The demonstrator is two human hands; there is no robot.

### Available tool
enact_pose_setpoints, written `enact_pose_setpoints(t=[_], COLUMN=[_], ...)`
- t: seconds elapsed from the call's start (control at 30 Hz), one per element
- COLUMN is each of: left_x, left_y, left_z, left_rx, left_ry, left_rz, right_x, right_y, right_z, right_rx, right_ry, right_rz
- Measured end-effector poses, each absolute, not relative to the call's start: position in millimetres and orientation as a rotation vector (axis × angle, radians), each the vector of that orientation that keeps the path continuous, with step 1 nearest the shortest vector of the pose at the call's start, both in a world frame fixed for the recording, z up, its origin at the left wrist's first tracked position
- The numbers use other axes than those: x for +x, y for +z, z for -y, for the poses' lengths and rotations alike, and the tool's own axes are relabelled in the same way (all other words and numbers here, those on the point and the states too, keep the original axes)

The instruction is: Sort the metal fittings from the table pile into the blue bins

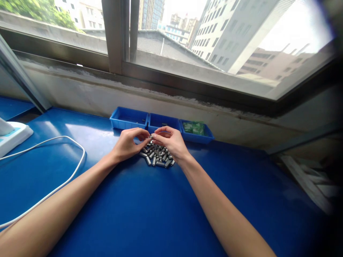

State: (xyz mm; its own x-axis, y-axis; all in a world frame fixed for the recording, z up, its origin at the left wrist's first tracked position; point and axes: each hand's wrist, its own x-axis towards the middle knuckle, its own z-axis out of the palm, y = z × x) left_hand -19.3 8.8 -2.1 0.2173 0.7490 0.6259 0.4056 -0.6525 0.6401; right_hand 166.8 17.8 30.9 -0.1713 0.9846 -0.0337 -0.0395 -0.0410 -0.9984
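Note:
A heap of short, silvery metal pieces (160,157), shaped like small cylinders or hex spacers, lies on the blue tabletop (150,207). Just over its far side, my left hand (129,143) and my right hand (173,143) come together at the fingertips. Both are closed in a pinch on a small metal piece (151,137) between them. Fingers cover most of that piece, so its exact shape cannot be made out. The right hand hides part of the heap.
Three joined blue bins stand behind the hands: a left bin (128,124) and middle bin (158,129) with a few small bits, and a right bin (200,138) holding green packets (197,127). A white cable (80,157) loops leftward near a white device (16,135). A window (187,76) rises behind.

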Motion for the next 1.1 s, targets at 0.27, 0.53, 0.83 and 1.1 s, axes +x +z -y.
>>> enact_pose_setpoints(t=[0.27, 0.53, 0.83, 1.1], left_x=[-19.3, -26.4, -31.2, -28.2], left_y=[-2.7, 0.5, -4.3, -3.6], left_z=[-8.3, -18.2, -23.4, -22.4], left_rx=[2.095, 1.401, 1.143, 1.247], left_ry=[1.348, 1.608, 1.754, 1.661], left_rz=[-1.077, -1.165, -1.225, -1.193], right_x=[165.7, 176.3, 178.1, 175.5], right_y=[32.2, 35.3, 31.6, 30.0], right_z=[-17.0, -18.7, -15.9, -15.5], right_rx=[-1.114, -1.271, -1.281, -1.320], right_ry=[1.311, 0.664, 0.296, 0.326], right_rz=[1.382, 1.966, 2.377, 2.279])
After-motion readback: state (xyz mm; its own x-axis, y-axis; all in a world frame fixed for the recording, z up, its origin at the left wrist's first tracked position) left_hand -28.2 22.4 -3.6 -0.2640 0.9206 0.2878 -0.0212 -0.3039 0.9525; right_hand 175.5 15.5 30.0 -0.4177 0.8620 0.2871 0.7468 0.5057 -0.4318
